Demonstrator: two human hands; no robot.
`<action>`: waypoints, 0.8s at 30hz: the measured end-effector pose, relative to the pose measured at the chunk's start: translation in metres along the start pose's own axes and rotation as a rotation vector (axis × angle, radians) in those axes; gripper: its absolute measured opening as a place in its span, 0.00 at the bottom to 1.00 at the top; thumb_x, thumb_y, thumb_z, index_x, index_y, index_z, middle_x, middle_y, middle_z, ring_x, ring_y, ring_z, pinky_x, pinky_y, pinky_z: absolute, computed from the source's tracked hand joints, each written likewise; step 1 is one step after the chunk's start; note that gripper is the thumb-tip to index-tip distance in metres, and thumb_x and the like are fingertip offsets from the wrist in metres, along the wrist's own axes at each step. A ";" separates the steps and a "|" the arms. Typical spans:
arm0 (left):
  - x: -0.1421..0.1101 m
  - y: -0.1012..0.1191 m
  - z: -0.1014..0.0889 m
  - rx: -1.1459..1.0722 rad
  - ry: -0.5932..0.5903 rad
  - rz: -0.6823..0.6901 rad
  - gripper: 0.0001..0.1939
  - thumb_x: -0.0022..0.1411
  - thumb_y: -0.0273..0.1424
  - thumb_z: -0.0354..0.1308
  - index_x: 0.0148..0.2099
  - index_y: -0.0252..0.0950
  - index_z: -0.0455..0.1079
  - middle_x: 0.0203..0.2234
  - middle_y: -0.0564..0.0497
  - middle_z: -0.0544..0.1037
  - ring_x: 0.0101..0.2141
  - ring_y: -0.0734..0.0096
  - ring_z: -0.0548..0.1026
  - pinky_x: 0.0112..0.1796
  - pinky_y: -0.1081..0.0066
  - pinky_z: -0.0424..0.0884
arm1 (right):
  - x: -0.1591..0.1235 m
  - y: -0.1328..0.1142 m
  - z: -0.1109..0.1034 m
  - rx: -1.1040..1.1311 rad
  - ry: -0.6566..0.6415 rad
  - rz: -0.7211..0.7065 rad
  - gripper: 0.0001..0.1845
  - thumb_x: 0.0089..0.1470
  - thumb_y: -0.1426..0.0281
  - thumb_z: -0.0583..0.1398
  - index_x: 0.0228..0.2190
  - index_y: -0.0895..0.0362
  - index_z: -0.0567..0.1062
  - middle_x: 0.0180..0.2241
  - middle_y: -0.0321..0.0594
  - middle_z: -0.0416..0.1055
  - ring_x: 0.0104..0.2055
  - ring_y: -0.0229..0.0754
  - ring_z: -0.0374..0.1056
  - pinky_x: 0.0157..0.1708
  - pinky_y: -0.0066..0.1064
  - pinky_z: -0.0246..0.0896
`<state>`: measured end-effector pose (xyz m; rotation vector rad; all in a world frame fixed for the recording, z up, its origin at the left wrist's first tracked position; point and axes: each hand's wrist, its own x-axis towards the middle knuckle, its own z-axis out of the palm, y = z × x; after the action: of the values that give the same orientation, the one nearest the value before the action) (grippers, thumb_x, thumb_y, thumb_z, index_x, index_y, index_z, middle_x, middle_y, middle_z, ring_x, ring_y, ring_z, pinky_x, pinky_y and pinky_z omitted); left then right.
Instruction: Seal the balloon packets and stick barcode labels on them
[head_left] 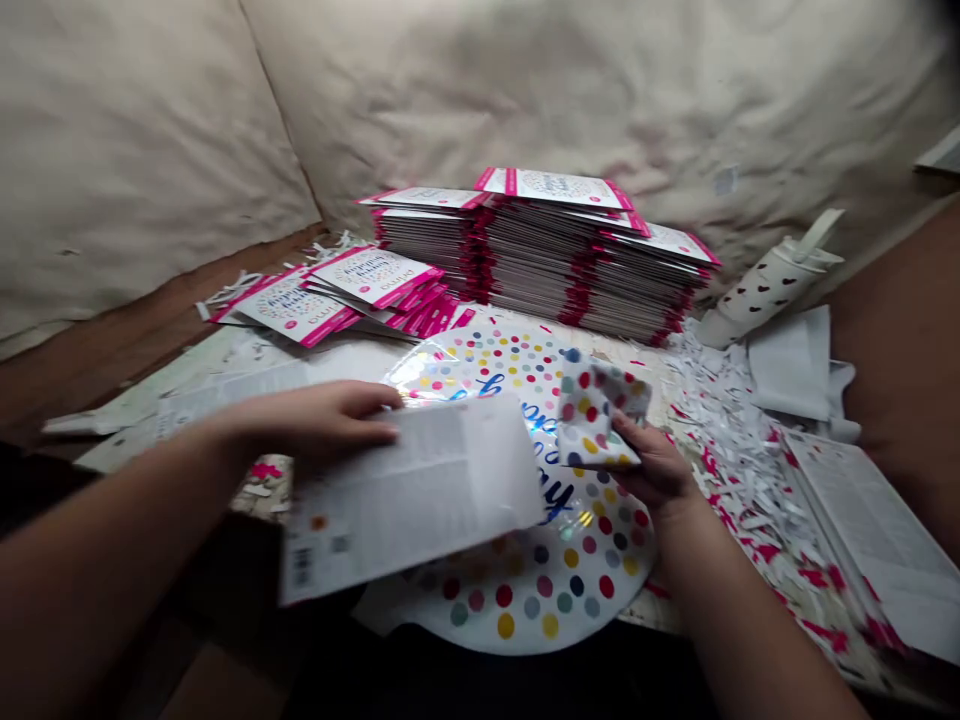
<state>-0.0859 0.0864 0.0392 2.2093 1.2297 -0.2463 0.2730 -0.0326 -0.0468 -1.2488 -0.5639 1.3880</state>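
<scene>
Left hand (322, 425): grip grasping a flat white rectangular printed packet with barcode (420, 495), held tilted above the near-left part of the balloon.
Right hand (660, 465): grip pinching a small folded white piece with multicoloured dots (600, 415), over the balloon's right side.
Balloon: large round white flat film balloon with multicoloured dots and blue lettering (551, 600), middle of the worktop (637, 605), partly covered by packet.
Far centre: tall stacks of pink-edged white packets (540, 250).
Far left: loose pile of pink-edged packets (367, 280).
Far right: white tumbler with dark hearts (761, 290).
Right: white and pink paper shreds (739, 480).
</scene>
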 end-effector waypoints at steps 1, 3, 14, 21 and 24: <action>0.021 0.022 0.015 -0.014 -0.093 0.127 0.21 0.53 0.49 0.50 0.38 0.40 0.71 0.35 0.53 0.76 0.35 0.63 0.72 0.33 0.71 0.67 | 0.001 0.002 -0.003 -0.069 0.036 -0.018 0.17 0.39 0.63 0.68 0.34 0.56 0.76 0.31 0.39 0.78 0.32 0.46 0.75 0.35 0.38 0.72; 0.052 0.057 0.044 0.107 -0.112 0.150 0.16 0.56 0.42 0.49 0.42 0.39 0.69 0.36 0.49 0.76 0.36 0.61 0.72 0.35 0.68 0.67 | 0.002 0.007 -0.013 -0.181 0.136 -0.062 0.18 0.36 0.65 0.69 0.32 0.58 0.76 0.29 0.40 0.78 0.30 0.46 0.74 0.34 0.37 0.71; 0.099 0.131 0.120 0.331 0.171 0.933 0.07 0.57 0.28 0.48 0.35 0.36 0.68 0.38 0.46 0.71 0.41 0.62 0.66 0.44 0.63 0.61 | -0.023 0.038 -0.049 -0.328 0.353 -0.169 0.20 0.40 0.60 0.67 0.35 0.57 0.76 0.35 0.43 0.78 0.38 0.49 0.73 0.40 0.39 0.68; 0.102 0.126 0.114 0.292 0.258 0.989 0.09 0.53 0.26 0.46 0.34 0.36 0.66 0.28 0.49 0.73 0.33 0.65 0.67 0.45 0.59 0.56 | -0.047 0.035 -0.043 -0.290 0.256 -0.066 0.19 0.37 0.61 0.69 0.32 0.58 0.77 0.33 0.42 0.78 0.35 0.49 0.73 0.37 0.37 0.68; 0.097 0.129 0.116 0.324 0.263 1.037 0.07 0.54 0.28 0.47 0.32 0.36 0.66 0.28 0.49 0.72 0.34 0.65 0.67 0.45 0.59 0.55 | -0.045 0.024 -0.046 -0.346 0.137 0.034 0.19 0.35 0.62 0.70 0.32 0.59 0.78 0.31 0.42 0.78 0.33 0.47 0.73 0.36 0.37 0.68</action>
<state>0.0881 0.0371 -0.0437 2.9035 0.0175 0.2930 0.2960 -0.0943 -0.0664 -1.6238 -0.7102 1.2542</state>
